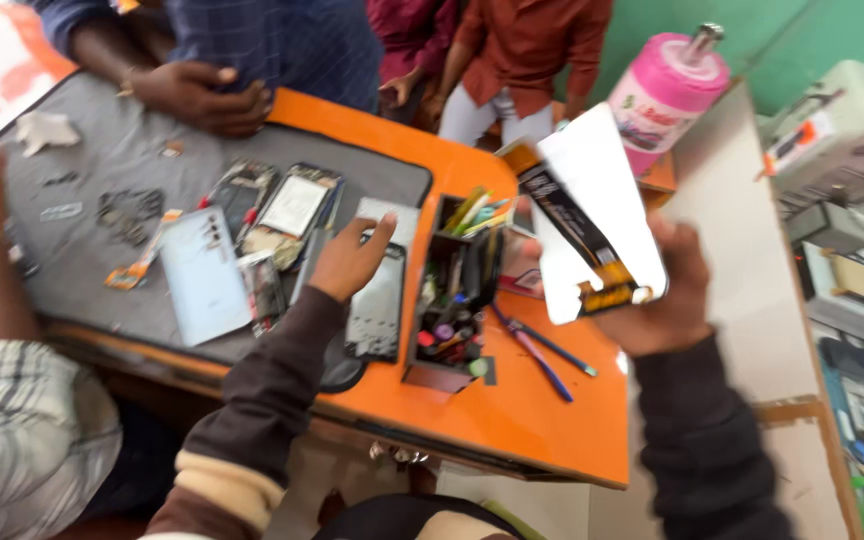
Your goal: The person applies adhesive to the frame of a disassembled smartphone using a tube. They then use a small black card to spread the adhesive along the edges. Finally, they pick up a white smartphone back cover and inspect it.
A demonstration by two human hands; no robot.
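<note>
Right hand (667, 300) clamped on white flat rectangular panel (602, 215), long axis tilted upright; left hand (350, 258) fingers spread, resting on grey phone frame (377, 305) on bench (512, 410).

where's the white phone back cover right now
In the head view the white phone back cover lies on the grey mat, left of the left hand and beside the opened phones.
</note>
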